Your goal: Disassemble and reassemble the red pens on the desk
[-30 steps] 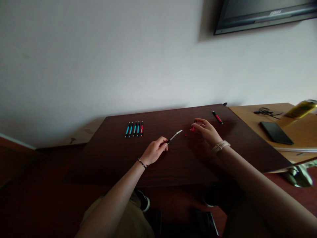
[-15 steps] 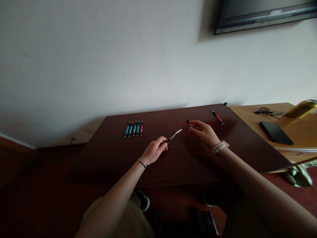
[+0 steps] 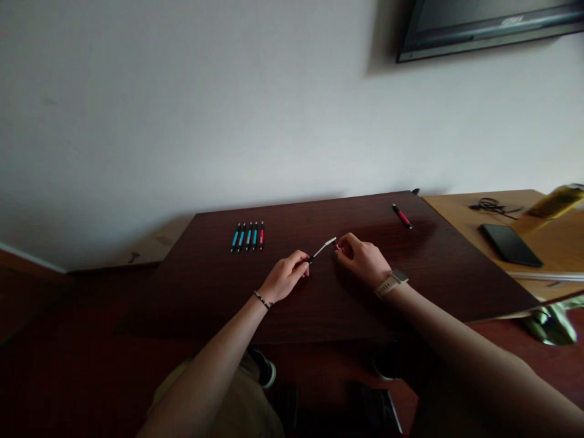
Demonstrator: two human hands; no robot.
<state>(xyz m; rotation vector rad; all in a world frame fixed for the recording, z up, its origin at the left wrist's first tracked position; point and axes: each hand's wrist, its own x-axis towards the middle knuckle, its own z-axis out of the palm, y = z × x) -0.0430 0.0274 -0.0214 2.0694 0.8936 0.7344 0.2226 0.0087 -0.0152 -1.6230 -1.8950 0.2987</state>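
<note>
My left hand [image 3: 288, 275] is closed on a black pen part, from which a thin refill [image 3: 325, 246] with a white end points up and to the right. Close to the refill's white end, my right hand [image 3: 361, 258] is closed on a red and black pen barrel [image 3: 338, 246], mostly hidden by the fingers. On the dark table [image 3: 292, 316], several blue and black pens [image 3: 241, 238] lie side by side at the left, with a red and black pen [image 3: 261, 236] at the right end of their row. Another red pen [image 3: 402, 216] lies apart at the back right.
A lighter wooden table [image 3: 524, 210] adjoins at the right, bearing a black phone [image 3: 511, 244], a coiled black cable [image 3: 490, 206] and a yellow can [image 3: 556, 201]. A screen [image 3: 493, 30] hangs on the wall at the upper right.
My right hand has moved left and slightly down with the red barrel, turning so that the barrel now sits by the refill's end. My left hand has barely moved.
</note>
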